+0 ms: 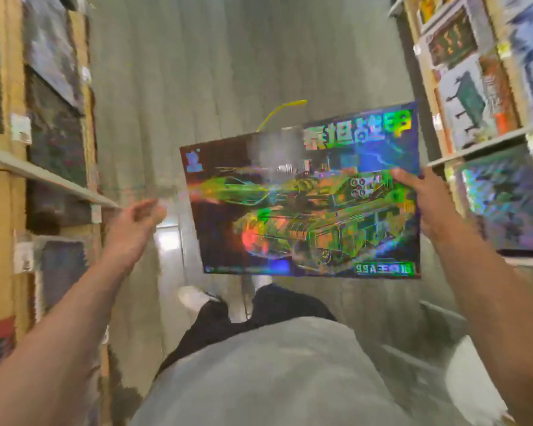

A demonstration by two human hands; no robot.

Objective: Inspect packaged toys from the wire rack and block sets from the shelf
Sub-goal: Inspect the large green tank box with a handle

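My right hand (425, 201) pinches the right edge of the tank block set box (305, 204), held flat over the aisle floor (197, 72); my left hand (136, 222) hangs blurred, fingers loosely curled, holding nothing.

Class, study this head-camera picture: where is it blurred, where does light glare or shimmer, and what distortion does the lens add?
Head view: the left hand is smeared by motion blur, the shelves at both sides soft and blocky; the box held by the right hand shimmers with rainbow reflections; a bright glare patch lies on the floor; the wide-angle lens splays the shelves outward.
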